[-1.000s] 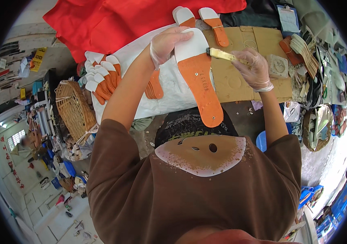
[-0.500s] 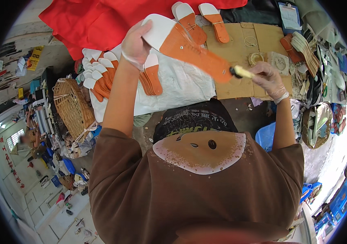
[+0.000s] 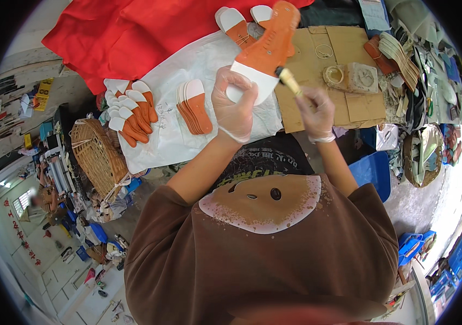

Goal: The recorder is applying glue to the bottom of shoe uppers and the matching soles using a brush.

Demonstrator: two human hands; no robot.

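My left hand (image 3: 234,105), in a thin clear glove, grips the white end of an orange-and-white insole (image 3: 267,46), thumb on top. Its orange end points up and away. In my right hand (image 3: 317,115), gloved as well, is a small brush (image 3: 290,82) with a pale handle and dark tip. That tip is at the insole's right edge, close to where white meets orange; whether it touches is hard to tell. Left of my hands a neat stack of similar insoles (image 3: 194,108) lies on a white sheet (image 3: 163,142), with fanned-out insoles (image 3: 133,111) farther left.
Bundled insoles (image 3: 232,23) lie at the back beside red cloth (image 3: 128,35). On the cardboard (image 3: 344,46) at right sit a round yellowish container (image 3: 333,75) and a translucent block (image 3: 363,79). A wicker basket (image 3: 95,157) stands left, a blue bin (image 3: 374,176) right.
The insole has swung from pointing right to pointing up and away. My left hand has come right and nearer; my right hand has moved left, bringing the brush from the orange tip toward the white end.
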